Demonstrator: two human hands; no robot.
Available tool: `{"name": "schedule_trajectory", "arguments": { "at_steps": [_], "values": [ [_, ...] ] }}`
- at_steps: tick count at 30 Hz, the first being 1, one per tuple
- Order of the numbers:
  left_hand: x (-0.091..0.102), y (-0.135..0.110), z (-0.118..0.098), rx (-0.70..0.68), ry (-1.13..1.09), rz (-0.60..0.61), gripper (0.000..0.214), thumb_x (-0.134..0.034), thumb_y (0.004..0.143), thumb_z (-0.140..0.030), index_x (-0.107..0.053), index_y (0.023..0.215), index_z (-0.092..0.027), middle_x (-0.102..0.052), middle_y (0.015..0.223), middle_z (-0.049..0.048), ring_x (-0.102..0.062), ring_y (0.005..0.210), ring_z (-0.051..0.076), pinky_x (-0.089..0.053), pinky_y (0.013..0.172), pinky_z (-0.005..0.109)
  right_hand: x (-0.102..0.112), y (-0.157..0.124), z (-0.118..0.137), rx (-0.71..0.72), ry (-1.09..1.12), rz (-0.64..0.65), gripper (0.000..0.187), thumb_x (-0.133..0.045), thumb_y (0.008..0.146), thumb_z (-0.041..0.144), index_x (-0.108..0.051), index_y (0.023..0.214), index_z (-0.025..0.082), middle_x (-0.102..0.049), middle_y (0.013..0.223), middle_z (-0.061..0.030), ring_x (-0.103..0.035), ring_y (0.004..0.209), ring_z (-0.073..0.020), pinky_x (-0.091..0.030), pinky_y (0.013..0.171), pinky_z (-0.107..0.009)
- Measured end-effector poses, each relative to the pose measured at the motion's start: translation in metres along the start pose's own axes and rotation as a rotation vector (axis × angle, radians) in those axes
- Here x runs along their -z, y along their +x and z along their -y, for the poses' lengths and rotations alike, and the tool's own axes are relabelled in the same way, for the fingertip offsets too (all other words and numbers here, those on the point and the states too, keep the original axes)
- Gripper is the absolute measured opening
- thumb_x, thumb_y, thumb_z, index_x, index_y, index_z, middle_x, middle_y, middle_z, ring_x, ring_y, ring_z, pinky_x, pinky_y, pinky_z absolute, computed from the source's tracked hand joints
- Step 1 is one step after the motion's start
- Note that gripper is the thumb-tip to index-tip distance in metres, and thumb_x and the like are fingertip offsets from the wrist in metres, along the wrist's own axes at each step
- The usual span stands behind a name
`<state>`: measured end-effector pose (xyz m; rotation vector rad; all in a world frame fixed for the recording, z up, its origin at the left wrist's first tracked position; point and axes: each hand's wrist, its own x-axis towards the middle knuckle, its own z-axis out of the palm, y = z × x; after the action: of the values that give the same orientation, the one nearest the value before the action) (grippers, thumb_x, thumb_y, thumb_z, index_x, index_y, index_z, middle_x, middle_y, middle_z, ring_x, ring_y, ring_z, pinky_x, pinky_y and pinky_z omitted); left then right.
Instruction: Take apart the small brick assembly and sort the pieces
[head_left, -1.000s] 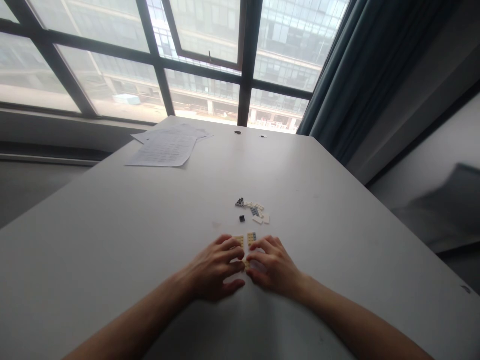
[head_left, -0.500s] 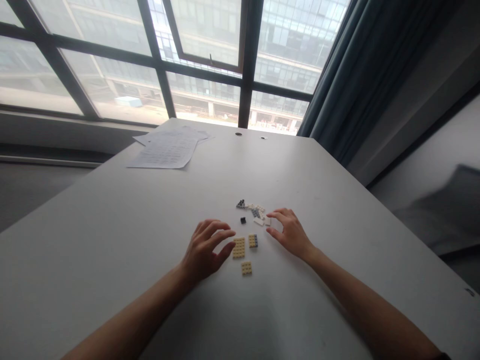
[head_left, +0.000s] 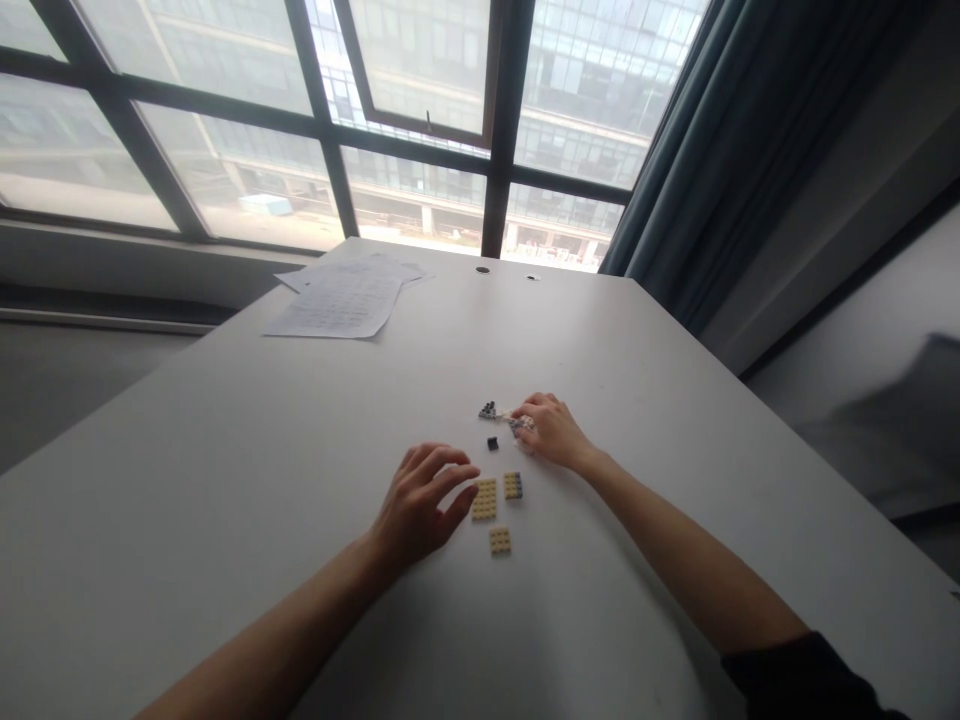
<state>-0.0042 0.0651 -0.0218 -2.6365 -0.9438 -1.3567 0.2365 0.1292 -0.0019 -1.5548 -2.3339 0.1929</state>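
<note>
- Nearest: the small square tan studded plastic plate [head_left: 499, 542] lay loose on the smooth white tabletop [head_left: 300, 420]; in my judgement a low-passing wrist could sweep it aside.
- Left hand [head_left: 420, 500]: palm down, thumb and curled fingers well parted, nothing seen in its grip. Thumb tip was at the left edge of the larger rectangular tan studded plate [head_left: 484, 500]; contact could not be told. An inward nudge could shove that plate into the tan-and-blue-grey studded block [head_left: 512, 486] just right of it.
- Beyond these, the small black plastic piece [head_left: 493, 443] sat alone, within easy knocking range of right fingertips.
- Right hand [head_left: 551, 430]: arm stretched farther forward, fingers bent down over the pile of small white and grey plastic bricks [head_left: 523, 425], partly closed; whether they gripped one, I could not tell. Crowding could cause scatter or a double pick.
- Farthest: the black-and-grey studded piece [head_left: 488, 410], left of the pile, could be bumped likewise.
</note>
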Motion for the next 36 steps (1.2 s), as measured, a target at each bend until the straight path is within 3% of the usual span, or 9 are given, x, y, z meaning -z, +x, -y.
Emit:
{"name": "schedule_trajectory", "arguments": {
  "at_steps": [5, 18, 29, 33, 36],
  "values": [
    [-0.002, -0.002, 0.001, 0.009, 0.004, 0.008, 0.010, -0.060, 0.083, -0.022, -0.063, 0.092, -0.022, -0.065, 0.091, 0.0055, -0.058, 0.087, 0.019, -0.046, 0.079, 0.035, 0.002, -0.005, -0.007, 0.003, 0.007, 0.032, 0.022, -0.059, 0.079, 0.012, -0.070, 0.095, 0.021, -0.064, 0.103, -0.0057, -0.052, 0.100, -0.0207, -0.039, 0.091, -0.034],
    [-0.003, -0.003, 0.003, 0.020, -0.010, 0.025, 0.011, -0.060, 0.083, -0.022, -0.062, 0.093, -0.022, -0.065, 0.093, 0.0060, -0.057, 0.088, 0.019, -0.046, 0.080, 0.036, 0.007, 0.000, -0.006, 0.029, -0.059, 0.098, 0.026, -0.062, 0.077, 0.019, -0.069, 0.102, 0.021, -0.064, 0.106, -0.0079, -0.053, 0.102, -0.0237, -0.039, 0.088, -0.036],
    [-0.001, 0.001, -0.001, 0.000, -0.007, 0.010, 0.009, -0.060, 0.082, -0.020, -0.063, 0.091, -0.021, -0.064, 0.091, 0.0054, -0.057, 0.086, 0.019, -0.045, 0.079, 0.035, 0.004, 0.002, -0.005, 0.103, -0.133, 0.073, 0.017, -0.063, 0.077, 0.020, -0.069, 0.093, 0.018, -0.063, 0.104, -0.0085, -0.051, 0.100, -0.0243, -0.038, 0.089, -0.037],
    [-0.002, 0.000, 0.001, 0.001, -0.005, 0.011, 0.009, -0.061, 0.083, -0.021, -0.063, 0.091, -0.021, -0.065, 0.091, 0.0053, -0.057, 0.086, 0.018, -0.045, 0.079, 0.034, 0.005, -0.004, -0.007, 0.096, 0.010, 0.003, 0.019, -0.065, 0.077, 0.019, -0.068, 0.096, 0.018, -0.062, 0.107, -0.0078, -0.050, 0.103, -0.0234, -0.036, 0.093, -0.040],
    [-0.002, 0.000, -0.001, -0.011, -0.005, -0.014, 0.010, -0.062, 0.082, -0.020, -0.063, 0.091, -0.021, -0.065, 0.090, 0.0049, -0.057, 0.085, 0.018, -0.046, 0.078, 0.034, 0.008, -0.014, 0.001, 0.048, 0.312, -0.088, 0.021, -0.066, 0.076, 0.021, -0.067, 0.097, 0.020, -0.060, 0.106, -0.0067, -0.050, 0.105, -0.0222, -0.038, 0.093, -0.038]
  ]
}}
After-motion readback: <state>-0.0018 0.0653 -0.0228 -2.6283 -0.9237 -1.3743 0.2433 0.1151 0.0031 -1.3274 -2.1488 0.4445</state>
